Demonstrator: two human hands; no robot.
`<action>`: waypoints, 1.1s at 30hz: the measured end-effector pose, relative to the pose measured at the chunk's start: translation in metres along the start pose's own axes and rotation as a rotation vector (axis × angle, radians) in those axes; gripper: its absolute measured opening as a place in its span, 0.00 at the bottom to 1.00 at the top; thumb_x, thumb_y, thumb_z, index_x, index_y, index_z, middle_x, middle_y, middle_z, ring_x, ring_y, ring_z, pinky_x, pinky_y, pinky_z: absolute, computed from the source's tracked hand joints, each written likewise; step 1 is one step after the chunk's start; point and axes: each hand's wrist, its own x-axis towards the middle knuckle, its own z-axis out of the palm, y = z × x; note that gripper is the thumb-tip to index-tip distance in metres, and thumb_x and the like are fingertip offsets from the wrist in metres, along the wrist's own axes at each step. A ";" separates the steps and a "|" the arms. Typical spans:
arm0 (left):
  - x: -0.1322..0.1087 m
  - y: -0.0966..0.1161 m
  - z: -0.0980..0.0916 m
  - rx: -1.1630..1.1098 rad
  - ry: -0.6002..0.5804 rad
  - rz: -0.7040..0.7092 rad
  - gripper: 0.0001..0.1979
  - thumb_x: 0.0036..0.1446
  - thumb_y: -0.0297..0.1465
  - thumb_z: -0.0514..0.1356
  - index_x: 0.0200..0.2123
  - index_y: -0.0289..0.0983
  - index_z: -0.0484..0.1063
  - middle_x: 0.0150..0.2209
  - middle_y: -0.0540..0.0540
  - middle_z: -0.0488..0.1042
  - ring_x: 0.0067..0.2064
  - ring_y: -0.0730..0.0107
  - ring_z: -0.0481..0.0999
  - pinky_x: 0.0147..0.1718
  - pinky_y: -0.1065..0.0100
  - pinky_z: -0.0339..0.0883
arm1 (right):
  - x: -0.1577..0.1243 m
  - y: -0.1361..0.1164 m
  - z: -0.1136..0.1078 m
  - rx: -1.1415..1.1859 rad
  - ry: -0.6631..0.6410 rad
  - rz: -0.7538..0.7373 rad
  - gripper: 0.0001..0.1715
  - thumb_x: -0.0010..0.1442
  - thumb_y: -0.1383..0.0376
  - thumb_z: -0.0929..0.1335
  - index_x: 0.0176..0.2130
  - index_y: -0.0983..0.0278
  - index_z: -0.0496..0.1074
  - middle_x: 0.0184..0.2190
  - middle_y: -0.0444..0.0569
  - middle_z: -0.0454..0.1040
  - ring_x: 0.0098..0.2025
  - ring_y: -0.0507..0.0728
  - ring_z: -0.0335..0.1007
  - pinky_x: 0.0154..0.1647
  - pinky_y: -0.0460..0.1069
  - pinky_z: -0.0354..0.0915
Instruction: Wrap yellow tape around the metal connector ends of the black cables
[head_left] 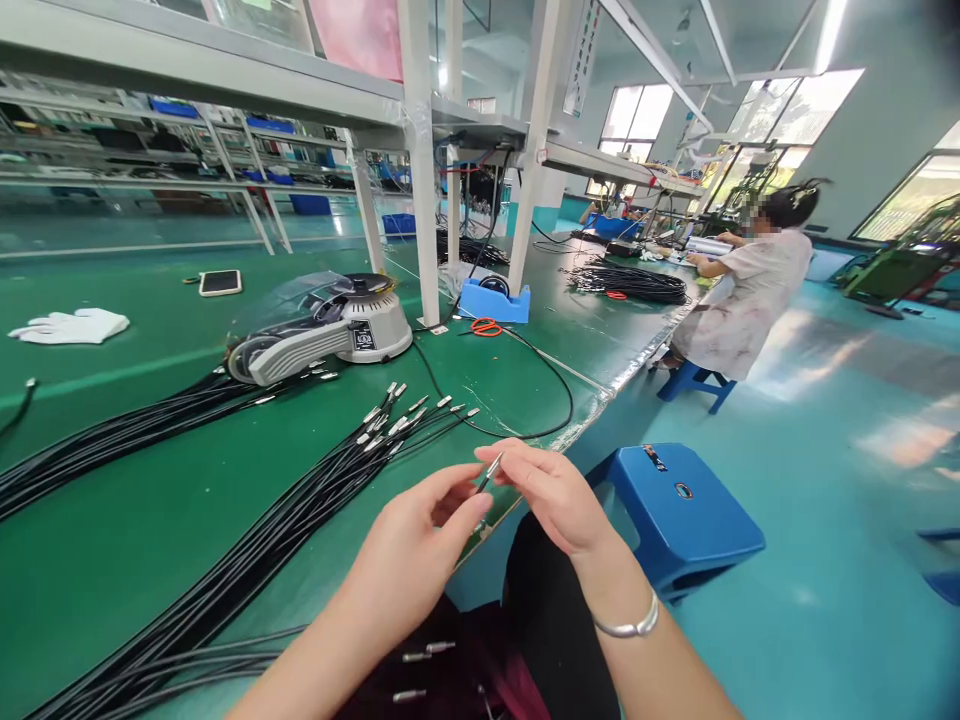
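Observation:
My left hand (416, 545) pinches a black cable just behind its silver metal connector (493, 467). At the tip of that connector, the fingers of my right hand (559, 495) are closed on it; a silver bangle circles that wrist. Most of the held cable is hidden by my left hand. Beside my left arm, a bundle of black cables (281, 520) with silver connector ends lies on the green table (180, 475). Several more metal-tipped cable ends (409, 695) rest over my lap.
A grey tape dispenser (375, 325) stands beyond the bundle, over a second bunch of cables (112, 435). A blue tape holder (495, 302), orange-handled scissors (486, 327), a phone (220, 283) and a white glove (71, 327) lie farther back. A blue stool (686, 500) is at right; a seated person (757, 290) works beyond.

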 end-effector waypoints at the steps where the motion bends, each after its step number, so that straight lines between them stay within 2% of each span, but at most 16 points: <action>1: 0.005 0.007 0.006 -0.098 -0.026 -0.020 0.18 0.51 0.41 0.58 0.43 0.39 0.73 0.32 0.49 0.77 0.33 0.68 0.74 0.35 0.67 0.69 | -0.002 0.000 -0.001 -0.015 0.004 -0.014 0.13 0.57 0.57 0.68 0.39 0.59 0.79 0.39 0.48 0.73 0.39 0.54 0.65 0.45 0.50 0.62; 5: 0.015 0.014 0.018 -0.255 -0.023 -0.080 0.14 0.48 0.41 0.60 0.32 0.36 0.74 0.21 0.53 0.69 0.23 0.74 0.67 0.25 0.71 0.63 | -0.008 0.000 -0.004 -0.021 0.039 -0.020 0.11 0.57 0.59 0.68 0.39 0.58 0.80 0.37 0.47 0.72 0.41 0.55 0.65 0.46 0.51 0.60; 7: 0.015 0.008 0.017 -0.262 -0.046 -0.107 0.13 0.48 0.40 0.60 0.29 0.36 0.72 0.20 0.54 0.68 0.20 0.76 0.65 0.23 0.71 0.61 | -0.009 0.002 -0.004 0.001 0.081 -0.004 0.10 0.56 0.60 0.69 0.37 0.58 0.80 0.35 0.47 0.73 0.37 0.54 0.64 0.45 0.50 0.60; 11: 0.011 -0.005 0.010 -0.267 -0.163 -0.158 0.12 0.49 0.40 0.59 0.26 0.36 0.68 0.21 0.54 0.68 0.19 0.77 0.65 0.21 0.71 0.59 | -0.008 0.007 0.000 0.094 0.139 0.060 0.10 0.54 0.59 0.70 0.33 0.60 0.81 0.32 0.46 0.75 0.32 0.52 0.62 0.41 0.50 0.61; 14: 0.008 -0.010 0.006 -0.246 -0.158 -0.159 0.12 0.51 0.40 0.58 0.27 0.37 0.67 0.19 0.55 0.66 0.19 0.78 0.62 0.20 0.73 0.56 | -0.004 0.011 0.004 0.201 0.121 0.137 0.11 0.50 0.59 0.72 0.33 0.62 0.81 0.29 0.47 0.75 0.30 0.52 0.63 0.37 0.49 0.62; 18: 0.005 -0.011 0.003 -0.155 -0.063 -0.127 0.12 0.52 0.41 0.57 0.30 0.38 0.68 0.21 0.55 0.66 0.21 0.77 0.60 0.20 0.74 0.54 | 0.002 0.011 0.009 0.273 0.140 0.197 0.11 0.47 0.62 0.74 0.33 0.62 0.80 0.27 0.44 0.75 0.28 0.49 0.65 0.34 0.46 0.62; 22: 0.003 -0.015 0.004 -0.027 0.080 0.006 0.16 0.54 0.42 0.55 0.41 0.40 0.71 0.27 0.52 0.72 0.28 0.71 0.68 0.27 0.71 0.62 | 0.007 0.010 0.012 0.265 0.115 0.205 0.09 0.46 0.63 0.75 0.31 0.62 0.80 0.26 0.43 0.77 0.27 0.48 0.65 0.35 0.46 0.61; 28: 0.006 -0.027 0.005 0.079 0.282 0.193 0.14 0.56 0.39 0.58 0.45 0.44 0.74 0.33 0.50 0.75 0.32 0.70 0.72 0.34 0.69 0.66 | 0.014 0.008 0.021 0.192 0.111 0.163 0.08 0.45 0.64 0.75 0.31 0.62 0.80 0.25 0.43 0.76 0.27 0.49 0.63 0.34 0.46 0.60; 33: 0.001 -0.032 -0.015 0.120 0.363 0.273 0.10 0.57 0.35 0.56 0.37 0.45 0.78 0.33 0.48 0.77 0.35 0.67 0.75 0.36 0.69 0.69 | 0.029 0.007 0.040 0.139 0.041 0.198 0.08 0.43 0.63 0.76 0.28 0.63 0.80 0.24 0.43 0.75 0.27 0.49 0.63 0.33 0.46 0.60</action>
